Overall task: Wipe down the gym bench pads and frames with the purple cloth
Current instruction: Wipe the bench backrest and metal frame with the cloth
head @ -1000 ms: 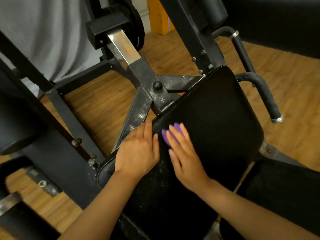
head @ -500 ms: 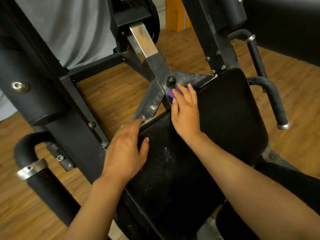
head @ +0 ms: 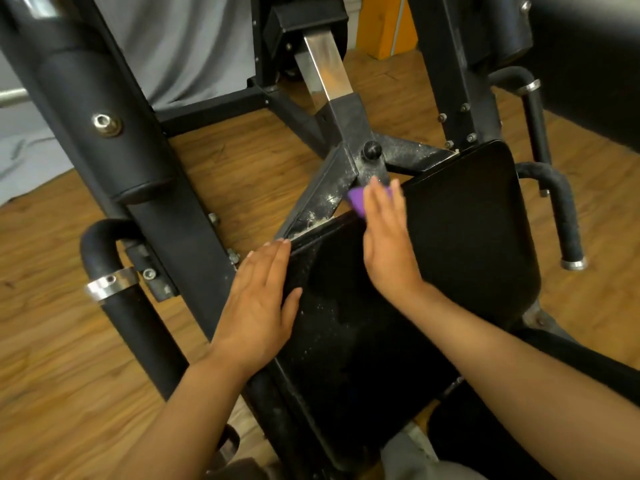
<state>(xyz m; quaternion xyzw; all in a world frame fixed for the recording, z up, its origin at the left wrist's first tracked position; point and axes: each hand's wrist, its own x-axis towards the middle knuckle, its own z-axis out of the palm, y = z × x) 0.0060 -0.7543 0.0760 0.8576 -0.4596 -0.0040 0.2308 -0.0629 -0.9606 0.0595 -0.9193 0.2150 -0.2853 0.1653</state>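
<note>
At frame centre, right hand, fingers straight, presses purple cloth onto pad top edge beside dusty frame. Left hand flat on pad's left edge.

There is one camera, worn on the person's head. It looks forward and down, from close up, at a black pad and its frame. The wood floor shows below. Both arms reach in from the bottom edge.
</note>
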